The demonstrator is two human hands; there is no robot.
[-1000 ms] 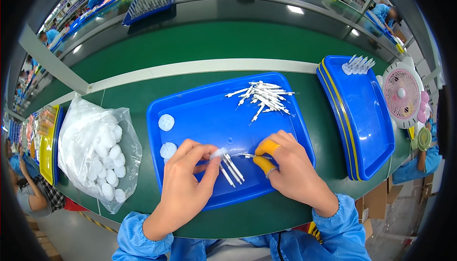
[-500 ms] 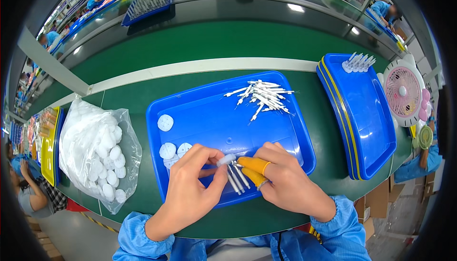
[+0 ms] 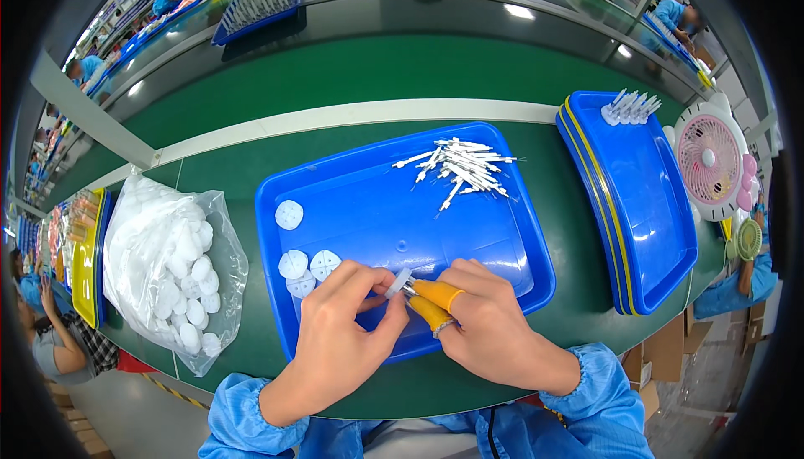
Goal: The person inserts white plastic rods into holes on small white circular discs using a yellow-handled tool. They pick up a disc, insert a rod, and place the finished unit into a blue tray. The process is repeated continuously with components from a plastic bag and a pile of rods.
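Note:
My left hand (image 3: pixel 347 333) is closed, pinching a round white plastic disc (image 3: pixel 399 283) that is tipped almost edge-on. Opposite it, my right hand (image 3: pixel 481 317) has yellow covers on the thumb and index finger, with the fingertips pressed together against the disc's face. Between them shows a slim silvery rod (image 3: pixel 409 289); the rest of it is hidden by the fingers. Both hands are over the near side of a blue tray (image 3: pixel 394 183). In its left part lie several slotted white discs (image 3: pixel 290 215), and a loose pile of thin white rods (image 3: pixel 469 166) lies at the far right.
On the left stands a clear plastic bag (image 3: pixel 180 266) of white discs, beside a yellow tray (image 3: pixel 88 270). To the right, stacked blue and yellow trays (image 3: pixel 641 216) hold a disc with upright rods (image 3: pixel 630 109). A pink-and-white fan (image 3: pixel 709 160) stands beyond. Co-workers sit farther off.
The disc has turned more edge-on. Several rods that hung below it are now mostly out of sight. My right hand has shifted slightly left, its covered fingers closer to the disc.

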